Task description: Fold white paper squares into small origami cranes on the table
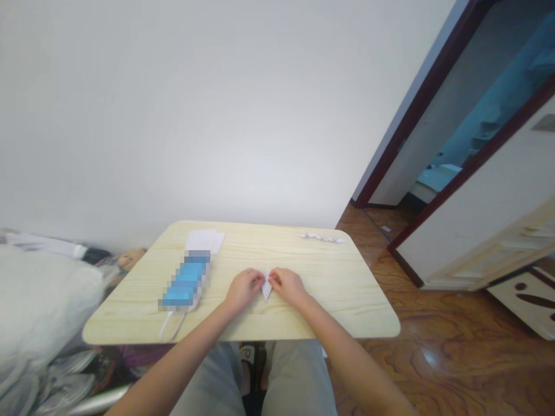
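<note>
Between my two hands is a small folded piece of white paper (pixel 266 290), its narrow point turned toward me. My left hand (pixel 245 286) pinches its left edge with thumb and fingers. On the opposite edge, the fingers of my right hand (pixel 287 283) are closed in the same way. Both hands rest low over the light wooden table (pixel 243 248). Fingertips partly cover the top of the paper, so its exact folds cannot be made out.
White paper sheets (pixel 204 240) lie at the table's back left. In front of them is a blurred-out phone (pixel 186 283) with a white cable (pixel 167 325). Small folded white paper pieces (pixel 321 237) line the back right. A white wall (pixel 243 115) stands behind the table.
</note>
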`<action>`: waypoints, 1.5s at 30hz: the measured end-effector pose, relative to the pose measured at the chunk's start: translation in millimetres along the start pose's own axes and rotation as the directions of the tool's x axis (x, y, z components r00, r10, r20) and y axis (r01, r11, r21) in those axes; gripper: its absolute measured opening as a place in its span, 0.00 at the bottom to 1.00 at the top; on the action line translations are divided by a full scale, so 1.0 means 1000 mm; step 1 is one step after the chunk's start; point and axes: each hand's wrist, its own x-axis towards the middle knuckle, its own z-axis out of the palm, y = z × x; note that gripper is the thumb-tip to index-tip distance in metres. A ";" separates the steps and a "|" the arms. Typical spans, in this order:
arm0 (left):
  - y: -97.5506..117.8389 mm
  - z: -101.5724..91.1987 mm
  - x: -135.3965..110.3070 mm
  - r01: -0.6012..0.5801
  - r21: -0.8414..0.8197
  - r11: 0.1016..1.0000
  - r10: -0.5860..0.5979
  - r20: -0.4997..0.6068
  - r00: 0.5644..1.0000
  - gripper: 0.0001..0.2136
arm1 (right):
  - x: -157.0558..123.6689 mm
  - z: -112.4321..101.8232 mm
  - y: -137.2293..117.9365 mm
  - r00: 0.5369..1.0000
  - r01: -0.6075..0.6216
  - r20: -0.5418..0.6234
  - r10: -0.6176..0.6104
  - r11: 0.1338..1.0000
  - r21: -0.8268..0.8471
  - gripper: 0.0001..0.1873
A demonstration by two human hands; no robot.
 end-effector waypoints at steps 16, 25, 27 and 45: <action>-0.003 -0.014 -0.005 -0.327 0.247 0.912 0.266 0.251 0.931 0.10 | -0.007 -0.009 0.023 0.919 0.393 0.102 -0.382 0.910 -0.130 0.10; -0.015 -0.010 -0.005 -0.327 0.190 0.925 0.302 0.152 0.941 0.11 | -0.003 -0.005 0.025 0.942 0.333 0.070 -0.327 0.938 -0.093 0.09; -0.019 -0.008 -0.004 -0.323 0.180 0.929 0.299 0.150 0.943 0.12 | -0.002 -0.004 0.027 0.941 0.335 0.068 -0.331 0.940 -0.065 0.09; -0.032 0.004 0.008 -0.208 0.074 0.975 0.208 0.008 0.978 0.10 | -0.003 -0.002 0.015 0.981 0.192 0.041 -0.189 0.974 -0.119 0.08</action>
